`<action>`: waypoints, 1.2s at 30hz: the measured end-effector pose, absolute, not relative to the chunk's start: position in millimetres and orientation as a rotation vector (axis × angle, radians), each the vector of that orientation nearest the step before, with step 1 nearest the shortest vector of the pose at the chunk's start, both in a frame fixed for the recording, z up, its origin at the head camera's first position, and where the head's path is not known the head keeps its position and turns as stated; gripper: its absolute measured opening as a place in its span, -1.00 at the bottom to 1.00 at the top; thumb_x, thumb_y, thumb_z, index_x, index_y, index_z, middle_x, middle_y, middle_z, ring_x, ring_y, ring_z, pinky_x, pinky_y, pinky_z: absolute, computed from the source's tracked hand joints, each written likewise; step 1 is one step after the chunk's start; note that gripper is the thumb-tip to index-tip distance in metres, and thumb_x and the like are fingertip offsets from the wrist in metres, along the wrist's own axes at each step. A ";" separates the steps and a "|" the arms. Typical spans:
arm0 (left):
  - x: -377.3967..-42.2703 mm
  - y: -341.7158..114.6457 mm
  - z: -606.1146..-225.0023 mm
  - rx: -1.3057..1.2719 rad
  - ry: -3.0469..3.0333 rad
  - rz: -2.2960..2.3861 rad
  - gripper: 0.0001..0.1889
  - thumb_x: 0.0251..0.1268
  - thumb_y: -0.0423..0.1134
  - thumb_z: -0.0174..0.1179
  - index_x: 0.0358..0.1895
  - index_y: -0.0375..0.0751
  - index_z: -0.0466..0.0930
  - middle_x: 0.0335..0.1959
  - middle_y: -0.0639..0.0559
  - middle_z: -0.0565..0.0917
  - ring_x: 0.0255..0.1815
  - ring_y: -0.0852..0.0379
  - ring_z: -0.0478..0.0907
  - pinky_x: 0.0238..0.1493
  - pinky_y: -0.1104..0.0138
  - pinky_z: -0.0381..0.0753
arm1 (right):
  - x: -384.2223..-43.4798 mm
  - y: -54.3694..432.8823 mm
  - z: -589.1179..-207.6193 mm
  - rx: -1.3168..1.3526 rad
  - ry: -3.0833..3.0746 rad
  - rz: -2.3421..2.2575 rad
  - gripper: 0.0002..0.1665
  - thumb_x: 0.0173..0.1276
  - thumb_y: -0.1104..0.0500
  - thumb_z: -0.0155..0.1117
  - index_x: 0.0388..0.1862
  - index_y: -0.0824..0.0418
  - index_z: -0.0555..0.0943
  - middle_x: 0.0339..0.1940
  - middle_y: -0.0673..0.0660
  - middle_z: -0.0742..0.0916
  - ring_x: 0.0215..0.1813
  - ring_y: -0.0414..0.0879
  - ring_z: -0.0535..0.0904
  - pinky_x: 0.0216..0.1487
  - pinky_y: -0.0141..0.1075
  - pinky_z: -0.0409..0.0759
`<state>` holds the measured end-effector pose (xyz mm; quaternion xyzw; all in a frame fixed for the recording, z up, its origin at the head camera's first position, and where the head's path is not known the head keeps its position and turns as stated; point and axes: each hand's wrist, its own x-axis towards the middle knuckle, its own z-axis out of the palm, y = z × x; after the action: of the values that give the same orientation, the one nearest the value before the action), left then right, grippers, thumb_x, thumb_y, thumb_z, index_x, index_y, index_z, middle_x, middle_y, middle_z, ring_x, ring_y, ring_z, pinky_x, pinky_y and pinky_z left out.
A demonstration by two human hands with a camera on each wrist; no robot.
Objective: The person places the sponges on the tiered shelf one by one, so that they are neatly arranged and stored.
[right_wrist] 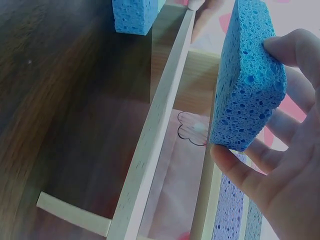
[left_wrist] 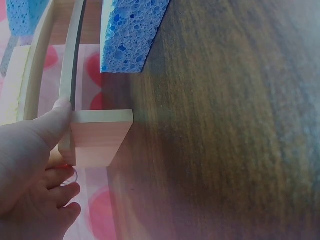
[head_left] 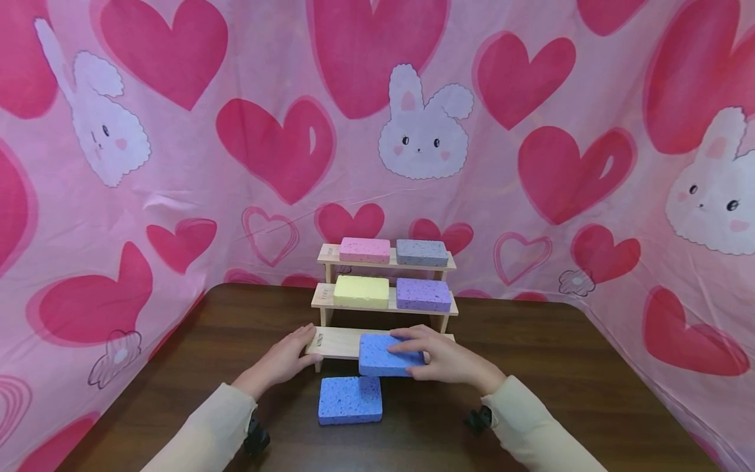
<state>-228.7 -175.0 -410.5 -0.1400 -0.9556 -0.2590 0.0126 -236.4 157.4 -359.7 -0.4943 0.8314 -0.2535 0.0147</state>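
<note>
My right hand (head_left: 453, 359) grips a blue sponge (head_left: 377, 355) by its right part, fingers over the top and thumb at the near side. In the right wrist view this sponge (right_wrist: 250, 75) is tilted above the rack's front step. A second blue sponge (head_left: 350, 401) lies flat on the table in front of the rack. With my left hand (head_left: 282, 362) I hold the left end of the bottom step of a three-step wooden display rack (head_left: 337, 339). The left wrist view shows that thumb (left_wrist: 60, 112) against the step's front edge.
A yellow sponge (head_left: 361, 292) and a purple sponge (head_left: 423, 294) sit on the middle step. On the top step are a pink sponge (head_left: 364, 250) and a grey sponge (head_left: 421, 252). Behind the dark wooden table (head_left: 531, 393) hangs a pink cloth (head_left: 360, 157) with hearts and rabbits.
</note>
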 end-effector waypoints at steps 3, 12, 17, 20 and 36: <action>-228.6 -174.8 -410.4 -0.436 -2.980 -0.802 -0.29 0.18 -0.09 0.24 0.32 -0.38 0.22 0.34 -0.26 0.22 0.35 -0.21 0.10 0.25 -0.06 0.15 | -237.4 153.1 -358.8 -1.546 2.588 -0.787 -0.52 0.24 0.14 0.26 0.18 0.05 0.53 0.31 0.09 0.41 0.28 -0.02 0.25 0.16 -0.12 0.39; -227.7 -174.5 -409.7 -0.425 -2.986 -0.805 -0.30 0.18 -0.09 0.23 0.32 -0.37 0.23 0.34 -0.26 0.23 0.35 -0.21 0.09 0.25 -0.06 0.15 | -241.7 140.5 -358.0 -1.535 2.596 -0.776 -0.52 0.23 0.16 0.25 0.17 0.07 0.54 0.32 0.08 0.40 0.28 -0.05 0.25 0.17 -0.13 0.38; -227.6 -174.4 -409.8 -0.429 -2.981 -0.808 -0.30 0.18 -0.10 0.24 0.32 -0.37 0.23 0.34 -0.26 0.22 0.35 -0.21 0.09 0.25 -0.06 0.15 | -247.6 134.6 -362.9 -1.555 2.608 -0.758 -0.52 0.23 0.14 0.25 0.17 0.07 0.54 0.32 0.10 0.40 0.27 -0.05 0.26 0.17 -0.15 0.37; -227.8 -174.7 -410.3 -0.433 -2.980 -0.805 -0.30 0.18 -0.09 0.23 0.32 -0.37 0.23 0.34 -0.26 0.22 0.35 -0.21 0.09 0.25 -0.06 0.15 | -250.1 131.5 -365.7 -1.566 2.601 -0.772 -0.52 0.24 0.14 0.25 0.17 0.08 0.54 0.32 0.09 0.40 0.26 -0.04 0.26 0.17 -0.16 0.37; -228.2 -176.6 -412.0 -0.412 -2.993 -0.815 -0.28 0.18 -0.05 0.23 0.34 -0.33 0.21 0.35 -0.23 0.21 0.36 -0.20 0.07 0.26 -0.05 0.14 | -259.7 111.6 -378.9 -1.524 2.593 -0.776 -0.53 0.27 0.11 0.21 0.19 0.08 0.52 0.32 0.11 0.40 0.28 -0.01 0.26 0.19 -0.14 0.34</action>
<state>-228.2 -176.6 -412.0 -0.1315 -0.9565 -0.2603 0.0062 -259.7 111.6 -378.9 -0.4904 0.8347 -0.2498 0.0175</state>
